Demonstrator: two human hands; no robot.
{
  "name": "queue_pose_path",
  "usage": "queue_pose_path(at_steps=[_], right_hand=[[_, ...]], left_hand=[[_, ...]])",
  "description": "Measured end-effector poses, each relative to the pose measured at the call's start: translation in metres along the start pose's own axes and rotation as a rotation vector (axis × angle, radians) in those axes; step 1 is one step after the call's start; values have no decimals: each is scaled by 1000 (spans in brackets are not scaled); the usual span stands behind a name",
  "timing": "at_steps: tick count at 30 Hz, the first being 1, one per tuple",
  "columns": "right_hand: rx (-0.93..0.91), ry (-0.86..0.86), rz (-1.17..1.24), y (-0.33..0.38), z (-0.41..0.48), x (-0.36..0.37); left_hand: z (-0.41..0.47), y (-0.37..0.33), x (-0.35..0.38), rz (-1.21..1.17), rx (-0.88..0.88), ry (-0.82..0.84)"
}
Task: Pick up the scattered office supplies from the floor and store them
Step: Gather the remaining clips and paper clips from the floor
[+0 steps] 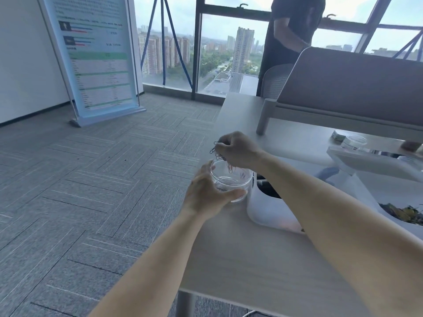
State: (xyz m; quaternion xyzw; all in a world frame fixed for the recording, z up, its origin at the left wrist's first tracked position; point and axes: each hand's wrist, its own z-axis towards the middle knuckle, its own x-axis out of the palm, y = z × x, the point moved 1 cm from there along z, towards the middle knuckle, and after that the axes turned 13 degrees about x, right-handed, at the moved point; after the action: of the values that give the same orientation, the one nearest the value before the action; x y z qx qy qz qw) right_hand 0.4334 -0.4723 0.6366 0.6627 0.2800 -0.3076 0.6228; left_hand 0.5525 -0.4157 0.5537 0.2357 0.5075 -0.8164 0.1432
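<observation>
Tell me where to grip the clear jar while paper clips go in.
Grip the clear jar round its side wall from the left, as the left hand does: it is upright, mouth open on top, and the right hand holds paper clips above it.

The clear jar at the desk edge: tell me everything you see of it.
The clear jar is round, see-through plastic by its look, upright with its mouth open. The left hand grips its side at the desk edge. The right hand holds a bunch of paper clips over the mouth, some hanging inside.
</observation>
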Motion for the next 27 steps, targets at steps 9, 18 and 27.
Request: queue_pose_path(at_steps=[9,18,27], right_hand=[[-59,10,-338,-6,1,-7],[-26,114,-690,9,-13,-5],[74,283,-683,27,-9,-16]], left_hand=[[-1,0,1,-18,6,-21],[0,-1,1,-15,2,-26],[0,1,1,-26,-14,-20]])
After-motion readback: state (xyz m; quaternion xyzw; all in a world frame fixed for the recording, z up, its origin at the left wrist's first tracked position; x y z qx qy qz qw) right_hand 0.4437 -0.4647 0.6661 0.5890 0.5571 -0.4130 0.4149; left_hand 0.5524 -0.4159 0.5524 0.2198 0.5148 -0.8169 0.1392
